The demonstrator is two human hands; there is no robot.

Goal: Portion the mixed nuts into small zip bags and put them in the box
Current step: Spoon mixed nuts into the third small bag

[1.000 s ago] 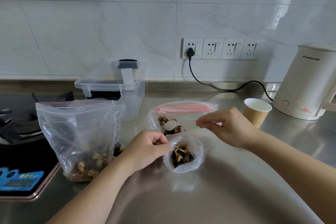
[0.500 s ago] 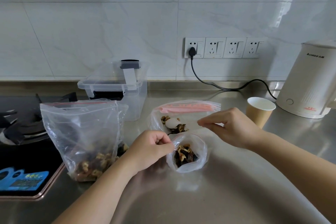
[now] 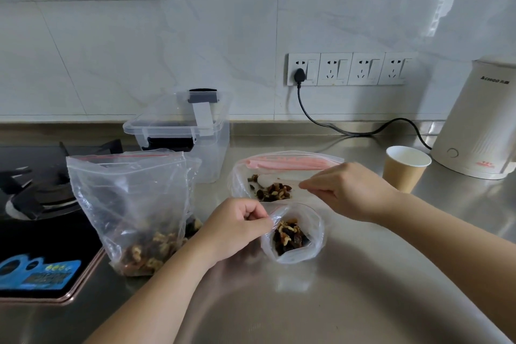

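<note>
Little has moved since a second ago: spoon's load now sits lower in the far bag, both hands hold the same spots.

Left to right:
- Stove [image 3: 33, 204] far left, not involved.
- Big bag [image 3: 131, 209] stands upright on the counter [image 3: 335, 301], open at top, nuts only in the bottom. Plenty of stock left.
- Box [image 3: 192, 131] behind it, against the wall, lid on and latched as far as I can tell. Can't see any filled bags inside; contents hidden apart from something dark.
- Left hand [image 3: 231, 232] pinches the left rim of the small bag [image 3: 293, 234], holding the mouth open. Bag stands near centre, partly filled with nuts, unsealed.
- Far bag [image 3: 279, 176] just behind it, lying open with a pink zip strip, a small pile of nuts inside.
- Right hand [image 3: 349, 193] pinches what looks like a thin clear spoon handle, tip reaching into the far bag; handle is hard to make out.
- Cup [image 3: 405, 167] and kettle [image 3: 480, 120] far right, idle.

Judgement: early stage. One portion in progress, nothing sealed, nothing visibly boxed. Left: finish filling, zip, repeat, open box, load.
</note>
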